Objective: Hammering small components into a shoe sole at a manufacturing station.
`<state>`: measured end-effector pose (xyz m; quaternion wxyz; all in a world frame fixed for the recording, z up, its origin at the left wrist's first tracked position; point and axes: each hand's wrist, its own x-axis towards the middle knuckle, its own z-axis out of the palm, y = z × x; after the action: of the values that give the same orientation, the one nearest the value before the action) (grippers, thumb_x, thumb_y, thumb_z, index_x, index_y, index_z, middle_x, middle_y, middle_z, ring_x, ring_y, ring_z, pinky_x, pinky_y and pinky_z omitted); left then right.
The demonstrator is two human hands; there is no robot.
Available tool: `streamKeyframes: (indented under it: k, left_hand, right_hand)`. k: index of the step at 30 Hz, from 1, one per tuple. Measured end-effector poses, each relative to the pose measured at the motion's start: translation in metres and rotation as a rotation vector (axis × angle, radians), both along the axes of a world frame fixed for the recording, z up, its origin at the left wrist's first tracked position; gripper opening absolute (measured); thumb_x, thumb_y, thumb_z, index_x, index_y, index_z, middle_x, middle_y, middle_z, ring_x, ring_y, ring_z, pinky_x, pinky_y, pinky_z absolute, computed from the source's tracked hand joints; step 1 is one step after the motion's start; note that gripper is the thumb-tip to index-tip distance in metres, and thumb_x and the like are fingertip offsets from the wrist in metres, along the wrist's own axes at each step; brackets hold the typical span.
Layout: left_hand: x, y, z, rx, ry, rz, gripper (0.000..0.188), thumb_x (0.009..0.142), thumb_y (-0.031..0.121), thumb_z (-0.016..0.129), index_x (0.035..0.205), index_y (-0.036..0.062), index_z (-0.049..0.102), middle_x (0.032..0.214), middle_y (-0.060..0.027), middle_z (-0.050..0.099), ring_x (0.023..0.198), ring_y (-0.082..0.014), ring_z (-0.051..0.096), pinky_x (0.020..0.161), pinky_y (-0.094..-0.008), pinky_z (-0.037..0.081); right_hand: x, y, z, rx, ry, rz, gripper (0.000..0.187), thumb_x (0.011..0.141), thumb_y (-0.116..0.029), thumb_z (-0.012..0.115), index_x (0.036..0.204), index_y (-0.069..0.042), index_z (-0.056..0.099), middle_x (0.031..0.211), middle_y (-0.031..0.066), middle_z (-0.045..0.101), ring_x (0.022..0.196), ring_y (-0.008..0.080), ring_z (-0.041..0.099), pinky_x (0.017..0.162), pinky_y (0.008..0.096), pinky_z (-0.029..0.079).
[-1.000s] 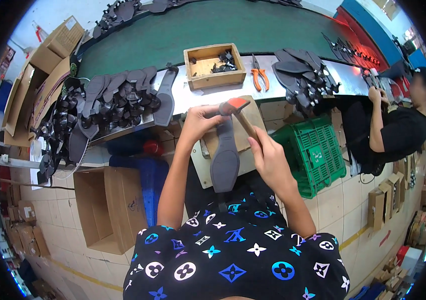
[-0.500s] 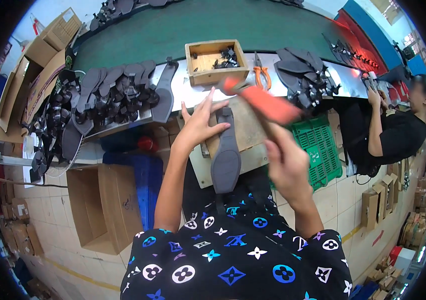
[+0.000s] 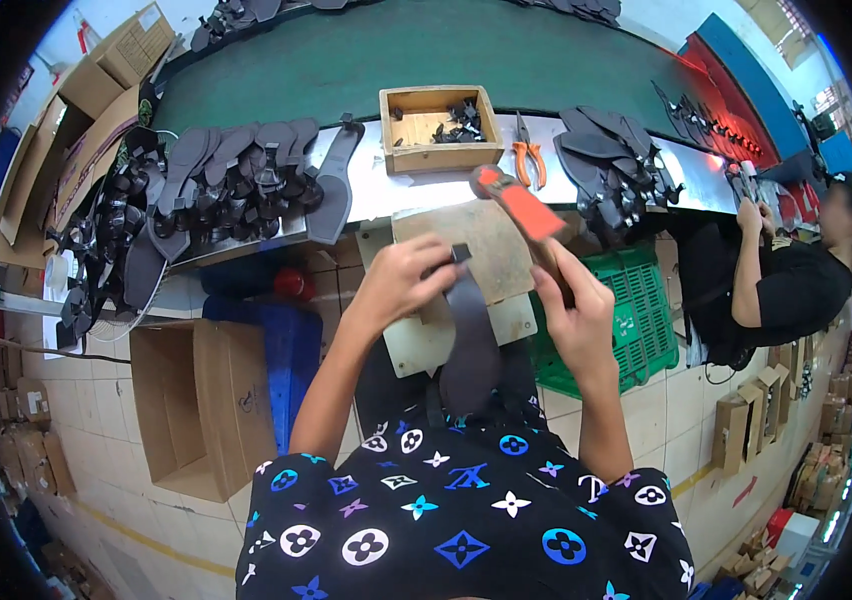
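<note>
My left hand pinches the heel end of a dark grey shoe sole. A small black block, apparently the heel, stands at that end beside my fingertips. The sole's toe end hangs toward my lap, tilted, over the near edge of a worn work block. My right hand is closed round the handle of a hammer with an orange-red section. The hammer's head lies at the far right corner of the block, away from the sole. My right fingers partly hide the handle.
A wooden box of small black pieces and orange-handled pliers are on the bench. Piles of heeled soles flank them. A green crate stands right, cardboard and blue boxes left. A person works at far right.
The hammer has come out of its blurred swing and lowered beside the block. My left hand now grips the sole's heel end, and the sole has been tilted and shifted toward me.
</note>
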<state>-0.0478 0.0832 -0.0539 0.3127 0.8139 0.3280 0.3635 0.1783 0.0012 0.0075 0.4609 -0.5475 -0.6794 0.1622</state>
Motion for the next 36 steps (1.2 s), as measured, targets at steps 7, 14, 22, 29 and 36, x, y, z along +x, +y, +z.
streamKeyframes:
  k: [7, 14, 22, 29, 36]
  left_hand:
    - [0.002, -0.08, 0.072, -0.861, -0.314, -0.16, 0.021, 0.093, 0.016, 0.061, 0.093, -0.0025, 0.072, 0.084, -0.0044, 0.064, 0.076, -0.012, 0.06, 0.069, -0.0248, 0.045]
    - [0.019, -0.107, 0.091, -1.211, -0.379, -0.326, 0.033, 0.103, 0.025, 0.05, 0.106, -0.0023, 0.067, 0.098, -0.0041, 0.063, 0.086, -0.009, 0.056, 0.078, -0.0245, 0.045]
    - [0.042, -0.123, 0.096, -1.349, -0.53, -0.365, 0.033, 0.105, 0.025, 0.047, 0.111, -0.0039, 0.062, 0.105, -0.0082, 0.062, 0.101, -0.0149, 0.057, 0.092, -0.0282, 0.044]
    - [0.048, -0.135, 0.091, -1.321, -0.464, -0.334, 0.03, 0.101, 0.022, 0.05, 0.108, -0.0051, 0.06, 0.104, -0.0112, 0.062, 0.101, -0.0181, 0.058, 0.093, -0.0303, 0.045]
    - [0.045, -0.131, 0.094, -1.45, -0.511, -0.394, 0.029, 0.103, 0.023, 0.05, 0.107, -0.0039, 0.059, 0.102, -0.0081, 0.06, 0.1, -0.0159, 0.056, 0.091, -0.0288, 0.044]
  right_hand:
    - [0.013, 0.04, -0.035, -0.117, -0.687, 0.233, 0.037, 0.088, -0.022, 0.068, 0.122, -0.007, 0.065, 0.103, 0.0099, 0.068, 0.086, 0.0272, 0.064, 0.075, 0.0352, 0.049]
    - [-0.012, -0.013, -0.012, -0.563, 0.845, 0.799, 0.059, 0.101, -0.052, 0.044, 0.095, 0.003, 0.064, 0.1, 0.0179, 0.064, 0.101, 0.0306, 0.06, 0.092, 0.0446, 0.046]
    - [-0.011, -0.043, -0.008, -0.55, 1.086, 0.747, 0.06, 0.098, -0.055, 0.048, 0.1, 0.003, 0.062, 0.106, 0.0148, 0.061, 0.077, 0.0119, 0.059, 0.065, 0.0179, 0.046]
    - [-0.013, -0.05, -0.003, -0.51, 1.246, 0.74, 0.054, 0.096, -0.056, 0.051, 0.084, -0.004, 0.063, 0.085, 0.0095, 0.062, 0.089, 0.0229, 0.056, 0.093, 0.0404, 0.041]
    - [-0.016, -0.06, -0.011, -0.502, 1.294, 0.759, 0.055, 0.095, -0.058, 0.051, 0.085, -0.005, 0.062, 0.086, 0.0083, 0.062, 0.089, 0.0224, 0.057, 0.095, 0.0407, 0.041]
